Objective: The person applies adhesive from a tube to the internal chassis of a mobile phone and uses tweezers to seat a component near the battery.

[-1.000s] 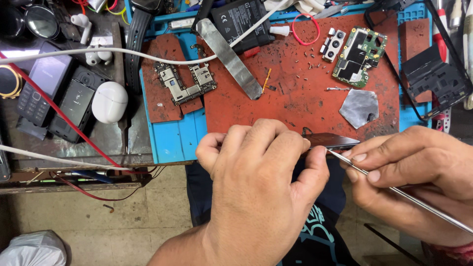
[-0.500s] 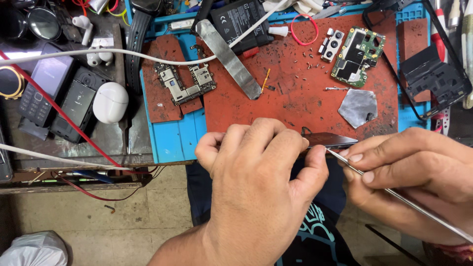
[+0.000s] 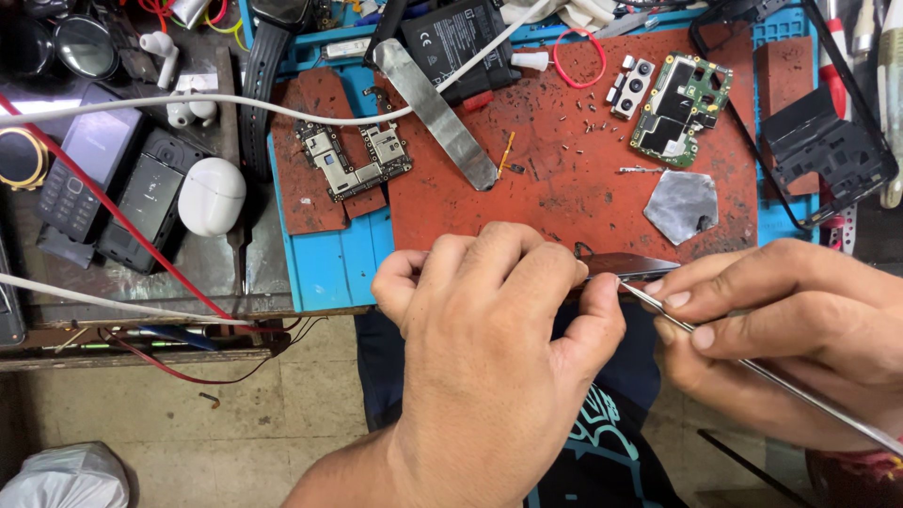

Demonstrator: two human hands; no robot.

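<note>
Left hand [image 3: 499, 329] curled almost shut around a thin dark flat phone part [image 3: 628, 265], held at the near edge of the cluttered work surface [image 3: 329, 268], with only a sliver of the part showing past the knuckles; pinched on edge that way, most likely to keep it steady and present its rim to the tool. Right hand [image 3: 781, 329] closed in a pen-like pinch on a slim silver metal tool [image 3: 752, 365], tip touching the exposed end of the part, long shaft trailing back toward the lower right; gripped near the tip, apparently for fine control. Both hands kept close together over the lap, just off the worn red rubber repair mat [image 3: 564, 188]. Set well apart on that mat, out of the way: 1 green circuit board [image 3: 679, 105], 1 grey angular metal shield plate [image 3: 682, 204], 1 long flat steel pry bar [image 3: 435, 111] lying diagonally, and 1 black phone battery [image 3: 459, 39] at the far edge. Off to the left, 1 white oval earbud case [image 3: 212, 195] beside 2 dark phones [image 3: 113, 188].
</note>
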